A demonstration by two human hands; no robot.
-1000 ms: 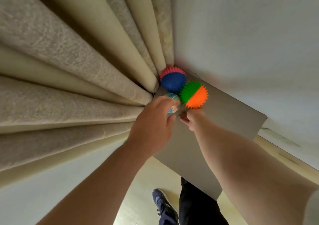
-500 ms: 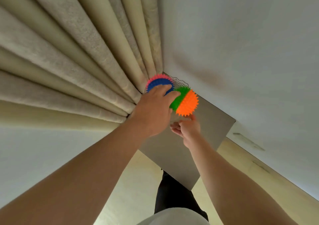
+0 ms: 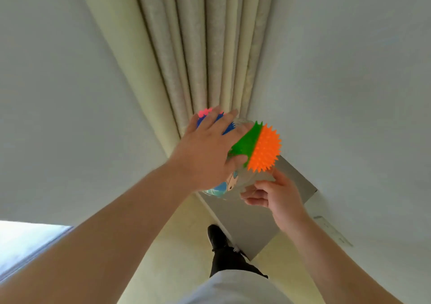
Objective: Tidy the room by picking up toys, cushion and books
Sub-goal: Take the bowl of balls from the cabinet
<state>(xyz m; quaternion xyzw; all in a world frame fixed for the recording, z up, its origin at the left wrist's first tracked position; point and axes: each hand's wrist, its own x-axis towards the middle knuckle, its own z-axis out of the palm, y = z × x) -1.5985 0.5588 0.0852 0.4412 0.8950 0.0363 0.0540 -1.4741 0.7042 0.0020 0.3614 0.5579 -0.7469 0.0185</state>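
My left hand (image 3: 207, 149) lies spread over a cluster of toy balls near the corner. Its fingers cover a blue and pink spiky ball (image 3: 228, 126), and its thumb hooks round the green half of a green and orange spiky ball (image 3: 263, 148). A clear ball with a cartoon print (image 3: 233, 182) shows under my left palm, mostly hidden. My right hand (image 3: 275, 196) is just below the balls, its fingers curled and its fingertips against the clear ball.
Beige curtain folds (image 3: 198, 58) hang in the corner behind the balls, between pale walls. A grey board (image 3: 247, 224) lies on the yellowish floor (image 3: 182, 245) under my right hand. My dark shoe (image 3: 217, 237) stands beside the board.
My left hand moved from the clear ball to spread over the blue ball and the green and orange one. The cluster now looks larger and closer. My right hand stayed under it.
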